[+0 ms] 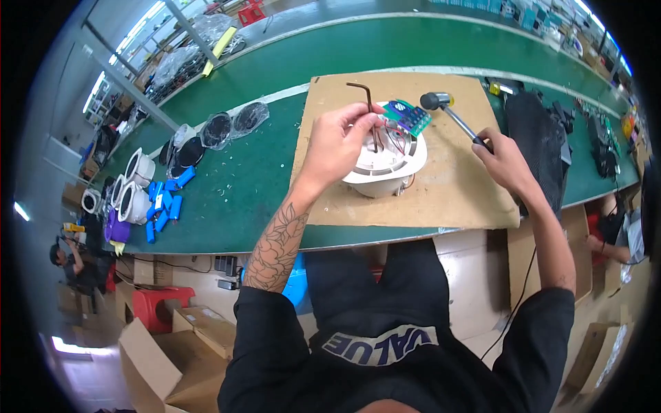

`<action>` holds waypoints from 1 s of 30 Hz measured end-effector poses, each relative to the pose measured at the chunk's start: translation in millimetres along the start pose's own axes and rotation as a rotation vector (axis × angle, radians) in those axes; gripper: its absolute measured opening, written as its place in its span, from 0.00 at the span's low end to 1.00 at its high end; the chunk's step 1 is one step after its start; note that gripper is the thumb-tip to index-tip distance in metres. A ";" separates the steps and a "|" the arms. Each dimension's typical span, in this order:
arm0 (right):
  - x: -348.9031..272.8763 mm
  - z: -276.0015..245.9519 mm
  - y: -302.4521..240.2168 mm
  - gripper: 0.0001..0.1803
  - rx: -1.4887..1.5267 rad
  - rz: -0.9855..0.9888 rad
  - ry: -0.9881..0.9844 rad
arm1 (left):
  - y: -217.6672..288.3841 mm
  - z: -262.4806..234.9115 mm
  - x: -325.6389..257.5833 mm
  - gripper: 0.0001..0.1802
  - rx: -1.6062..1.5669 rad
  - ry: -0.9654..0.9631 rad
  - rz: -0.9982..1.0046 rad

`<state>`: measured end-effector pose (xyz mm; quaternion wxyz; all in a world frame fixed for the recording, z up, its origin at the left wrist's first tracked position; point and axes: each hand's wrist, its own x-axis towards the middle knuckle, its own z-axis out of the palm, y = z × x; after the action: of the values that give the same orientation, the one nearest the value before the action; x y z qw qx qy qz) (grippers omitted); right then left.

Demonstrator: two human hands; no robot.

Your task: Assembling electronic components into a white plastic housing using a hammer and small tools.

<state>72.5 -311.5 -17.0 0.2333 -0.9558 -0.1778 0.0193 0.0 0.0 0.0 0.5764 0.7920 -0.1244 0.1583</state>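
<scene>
My left hand (337, 144) pinches a dark hex key (368, 96), its short bent end up and its long shaft pointing down at a white round housing (385, 168). Whether the key's lower tip touches the housing I cannot tell. A green circuit board (412, 117) with thin red and dark wires rests at the housing's far right edge. In my right hand (501, 160) is a mallet (460, 122), gripped by its dark handle. The mallet's black and yellowish head is raised to the right of the board, apart from it.
Under the housing lies a cardboard sheet (454, 196) on the green table (255, 199). Blue battery packs (164, 201), white round housings (134, 196) and black speaker grilles (217, 127) sit at left. A black mesh bag (537, 148) lies right. Other people sit at both sides.
</scene>
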 end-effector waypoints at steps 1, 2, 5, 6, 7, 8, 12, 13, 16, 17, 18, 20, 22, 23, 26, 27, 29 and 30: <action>-3.2 -6.1 -2.6 0.17 0.097 -0.074 0.100 | -3.2 1.7 0.9 0.12 -0.012 -0.007 0.005; -4.6 -13.6 -6.3 0.16 0.197 -0.149 0.196 | -6.7 2.7 2.2 0.12 -0.023 -0.015 0.010; -31.3 -38.1 -39.5 0.16 0.319 -0.284 0.291 | 9.7 1.8 -8.5 0.12 -0.001 -0.018 -0.041; -31.7 -40.7 -53.3 0.16 0.312 -0.292 0.298 | 8.0 -1.6 -6.2 0.12 0.005 -0.012 -0.022; -35.0 -42.9 -66.3 0.16 0.226 -0.447 0.385 | 6.2 -1.5 -6.8 0.12 0.003 -0.006 -0.021; -38.6 -45.0 -77.8 0.17 0.138 -0.601 0.471 | 3.6 -0.9 -7.5 0.12 0.003 0.002 -0.020; -54.9 -60.0 -109.7 0.19 0.005 -0.610 0.219 | 2.7 1.7 -8.8 0.12 0.023 0.006 -0.036; -54.8 -62.6 -112.4 0.19 0.002 -0.614 0.217 | 3.4 2.6 -8.2 0.12 0.022 0.010 -0.036; -54.7 -67.1 -124.0 0.19 0.039 -0.697 0.357 | 4.6 0.7 -9.9 0.11 0.024 -0.004 -0.026; -51.3 -63.5 -124.3 0.19 0.043 -0.702 0.350 | 5.0 -1.7 -11.1 0.11 0.026 0.002 -0.033; -48.7 -61.6 -122.4 0.19 0.032 -0.764 0.416 | 6.3 -0.8 -10.2 0.11 0.020 -0.016 -0.012; -53.9 -63.3 -118.9 0.19 0.012 -0.697 0.296 | 3.9 1.5 -9.8 0.11 0.005 -0.035 0.008; -55.8 -72.0 -123.5 0.19 -0.098 -0.632 0.207 | 0.1 -0.9 -5.6 0.11 0.032 -0.012 -0.025; -56.6 -75.6 -123.4 0.19 -0.047 -0.699 0.271 | -1.5 -1.5 -6.1 0.11 0.031 -0.013 -0.020; -52.4 -77.9 -124.8 0.20 0.026 -0.795 0.506 | 0.1 -3.4 -12.9 0.10 0.083 -0.016 0.042; -50.5 -75.6 -124.3 0.19 -0.002 -0.827 0.549 | 1.7 -2.7 -12.5 0.10 0.074 -0.029 0.046; -59.7 -67.6 -129.9 0.19 -0.123 -0.551 0.091 | 7.3 -0.6 -10.3 0.10 0.157 -0.021 -0.026; -55.4 -64.0 -123.3 0.17 -0.070 -0.583 0.108 | 4.3 0.3 -9.4 0.10 0.059 -0.031 -0.029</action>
<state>-12.5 -256.8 93.3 0.2051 -0.8716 -0.4326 -0.1055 -10.3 -1.5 0.0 0.5529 0.8128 -0.1171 0.1411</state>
